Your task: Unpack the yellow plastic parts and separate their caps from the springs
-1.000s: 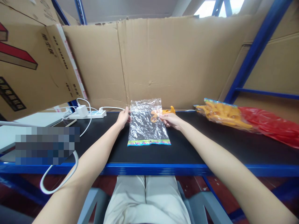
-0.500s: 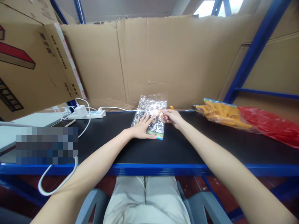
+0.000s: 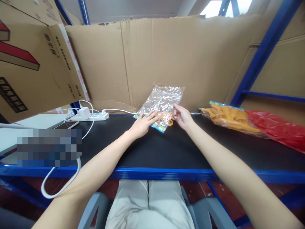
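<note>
A clear plastic bag (image 3: 164, 95) with a colourful printed strip along its lower edge lies before me, its upper part raised near the cardboard. Inside its lower part is something orange (image 3: 166, 117); its exact shape is blurred by the shiny film. A rounded orange end shows near the bag's right edge. My left hand (image 3: 142, 124) rests on the lower left of the bag, fingers stretched out and flat. At the right edge, my right hand (image 3: 182, 116) has its fingers closed in a pinch on the bag. Its fingertips are partly hidden.
To the right lie a bag of orange toy-like pieces (image 3: 226, 117) and a red plastic bundle (image 3: 276, 127). A white power strip (image 3: 97, 116) with cables sits at the left. Cardboard (image 3: 190, 57) walls the back of the black tabletop (image 3: 152, 152); a blue rail (image 3: 164, 174) edges the front.
The bag has turned, its top swinging up and to the right, with the printed strip now slanting along the lower left. My right hand has shifted slightly right; my left hand stays on the bag.
</note>
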### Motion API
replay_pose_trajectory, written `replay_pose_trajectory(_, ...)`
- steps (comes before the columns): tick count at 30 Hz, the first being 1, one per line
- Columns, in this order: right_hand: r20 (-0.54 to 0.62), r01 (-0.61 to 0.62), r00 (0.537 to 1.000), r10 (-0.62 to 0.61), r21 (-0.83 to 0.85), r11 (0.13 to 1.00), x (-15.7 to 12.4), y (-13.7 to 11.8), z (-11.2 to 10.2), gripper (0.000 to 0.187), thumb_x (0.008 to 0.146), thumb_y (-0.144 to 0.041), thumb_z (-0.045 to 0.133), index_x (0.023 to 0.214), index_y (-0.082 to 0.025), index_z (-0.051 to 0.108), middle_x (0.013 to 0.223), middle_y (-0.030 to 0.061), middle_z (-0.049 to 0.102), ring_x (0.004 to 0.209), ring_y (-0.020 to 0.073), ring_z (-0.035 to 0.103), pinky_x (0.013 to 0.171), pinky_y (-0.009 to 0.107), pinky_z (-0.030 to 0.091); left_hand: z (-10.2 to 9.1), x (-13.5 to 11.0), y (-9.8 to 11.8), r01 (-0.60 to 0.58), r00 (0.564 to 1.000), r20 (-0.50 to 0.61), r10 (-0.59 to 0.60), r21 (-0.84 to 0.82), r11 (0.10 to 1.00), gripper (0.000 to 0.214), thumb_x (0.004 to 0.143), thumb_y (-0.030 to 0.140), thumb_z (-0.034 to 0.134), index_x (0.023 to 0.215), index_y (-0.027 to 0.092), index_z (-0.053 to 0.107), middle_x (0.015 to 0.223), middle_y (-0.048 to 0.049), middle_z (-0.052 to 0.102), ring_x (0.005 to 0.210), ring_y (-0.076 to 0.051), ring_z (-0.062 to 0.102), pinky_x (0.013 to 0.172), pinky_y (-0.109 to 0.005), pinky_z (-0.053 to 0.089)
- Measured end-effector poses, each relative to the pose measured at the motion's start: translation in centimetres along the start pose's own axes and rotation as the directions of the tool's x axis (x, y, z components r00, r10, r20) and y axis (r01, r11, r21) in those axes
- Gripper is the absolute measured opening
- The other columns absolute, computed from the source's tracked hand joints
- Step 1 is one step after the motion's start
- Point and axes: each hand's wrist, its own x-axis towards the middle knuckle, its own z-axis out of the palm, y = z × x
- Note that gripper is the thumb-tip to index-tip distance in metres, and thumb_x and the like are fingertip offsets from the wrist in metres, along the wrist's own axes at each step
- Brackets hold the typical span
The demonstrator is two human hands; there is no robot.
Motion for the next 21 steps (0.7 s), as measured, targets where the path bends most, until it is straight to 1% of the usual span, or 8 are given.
replay_pose_trajectory(4, -0.006, -0.031, 1.000, 0.031, -0.028, 0.999, 0.2, 0.4, -0.4, 0.014, 0.080, -0.028, 0.064, 0.083, -0.015, 0.062, 0.045, -0.0048, 0.051, 0.038, 0.0056, 0.040, 0.040, 0.018, 0.033, -0.3, -0.5, -2.4, 0.197, 0.978, 0.026, -0.206, 0.197, 0.960, 0.079, 0.075, -0.003, 0.031, 0.148, 0.025, 0.027, 0.157, -0.0050, 0.019, 0.145, -0.022, 0.014, 0.115, -0.055, 0.012)
replay_pose_trajectory(7, -0.001, -0.054, 0.999, 0.055, -0.071, 0.996, 0.3, 0.9, -0.5, 0.008, 0.080, -0.021, 0.060, 0.082, -0.013, 0.064, 0.045, -0.0034, 0.051, 0.038, 0.0059, 0.042, 0.040, 0.018, 0.033, -0.2, -1.5, -5.3, 0.368, 0.918, 0.047, -0.394, 0.267, 0.891, 0.073, 0.078, 0.001, 0.032, 0.147, 0.023, 0.030, 0.156, -0.0078, 0.022, 0.144, -0.026, 0.018, 0.113, -0.058, 0.016)
replay_pose_trajectory(10, 0.019, -0.074, 0.997, 0.076, -0.111, 0.991, 0.3, 1.3, -0.4, 0.007, 0.079, -0.019, 0.062, 0.080, -0.013, 0.064, 0.046, -0.0032, 0.052, 0.038, 0.0057, 0.043, 0.040, 0.017, 0.033, 0.0, -2.7, -7.9, 0.555, 0.800, 0.065, -0.596, 0.296, 0.778, 0.065, 0.083, 0.005, 0.030, 0.145, 0.021, 0.034, 0.154, -0.0118, 0.028, 0.142, -0.029, 0.023, 0.111, -0.061, 0.019)
replay_pose_trajectory(13, 0.041, -0.080, 0.995, 0.087, -0.161, 0.984, 0.1, 1.5, -0.3, 0.007, 0.079, -0.019, 0.061, 0.080, -0.012, 0.064, 0.048, -0.0029, 0.054, 0.038, 0.0057, 0.044, 0.039, 0.017, 0.033, 0.2, -3.4, -9.4, 0.713, 0.630, 0.130, -0.766, 0.292, 0.637, 0.060, 0.083, 0.010, 0.034, 0.141, 0.023, 0.043, 0.150, -0.0116, 0.037, 0.139, -0.032, 0.030, 0.108, -0.065, 0.020)
replay_pose_trajectory(16, 0.045, -0.095, 0.993, 0.112, -0.281, 0.955, -0.1, 1.6, -0.1, 0.007, 0.082, -0.016, 0.057, 0.079, -0.012, 0.062, 0.048, -0.0023, 0.055, 0.036, 0.0060, 0.045, 0.038, 0.018, 0.034, 0.4, -3.6, -10.3, 0.809, 0.473, 0.212, -0.855, 0.280, 0.517, 0.056, 0.081, 0.013, 0.041, 0.135, 0.024, 0.050, 0.142, -0.0129, 0.047, 0.135, -0.034, 0.037, 0.107, -0.067, 0.019)
replay_pose_trajectory(18, 0.036, -0.104, 0.991, 0.130, -0.406, 0.908, -0.2, 1.8, 0.0, 0.010, 0.083, -0.015, 0.056, 0.075, -0.012, 0.061, 0.048, -0.0014, 0.057, 0.034, 0.0059, 0.045, 0.037, 0.018, 0.035, 0.4, -3.7, -10.8, 0.843, 0.412, 0.236, -0.880, 0.267, 0.466, 0.057, 0.079, 0.014, 0.044, 0.135, 0.024, 0.051, 0.142, -0.0138, 0.048, 0.134, -0.035, 0.038, 0.107, -0.068, 0.018)
replay_pose_trajectory(19, 0.036, -0.105, 0.990, 0.138, -0.466, 0.878, -0.2, 1.9, 0.0, 0.012, 0.083, -0.014, 0.056, 0.073, -0.013, 0.060, 0.049, -0.0008, 0.057, 0.034, 0.0060, 0.046, 0.037, 0.018, 0.036, 0.4, -3.8, -10.9, 0.854, 0.397, 0.238, -0.886, 0.258, 0.452, 0.058, 0.079, 0.015, 0.045, 0.136, 0.024, 0.050, 0.142, -0.0141, 0.047, 0.134, -0.036, 0.038, 0.107, -0.068, 0.017)
replay_pose_trajectory(21, 0.056, -0.097, 0.986, 0.154, -0.562, 0.821, -0.2, 2.2, -0.1, 0.013, 0.084, -0.016, 0.058, 0.071, -0.013, 0.060, 0.051, 0.0001, 0.059, 0.036, 0.0065, 0.049, 0.037, 0.018, 0.039, 0.3, -3.9, -11.0, 0.865, 0.396, 0.219, -0.892, 0.237, 0.442, 0.058, 0.080, 0.014, 0.044, 0.136, 0.023, 0.050, 0.143, -0.0141, 0.046, 0.133, -0.036, 0.039, 0.107, -0.068, 0.018)
